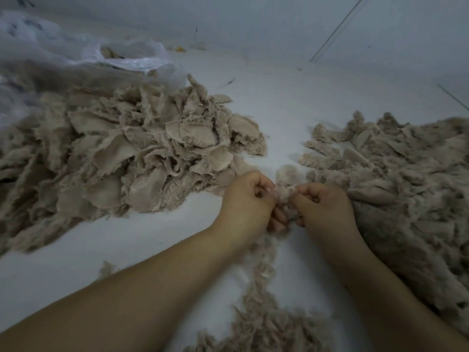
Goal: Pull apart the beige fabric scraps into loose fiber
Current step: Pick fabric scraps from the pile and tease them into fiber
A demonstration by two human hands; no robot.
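Pale floor (279,102) carries beige scrap heaps (132,151).

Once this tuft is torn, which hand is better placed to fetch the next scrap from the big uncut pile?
Probably the left hand: the scrap pile lies on its side. The right hand sits beside the fluffier heap. Both pinch the tuft.

Textile workrm; scrap heaps (132,148) on white floor (279,102)

Left hand (247,199) and right hand (322,207) pinch one beige fabric scrap (285,194) between them; scrap heaps lie at ten (121,153) and three o'clock (401,179).
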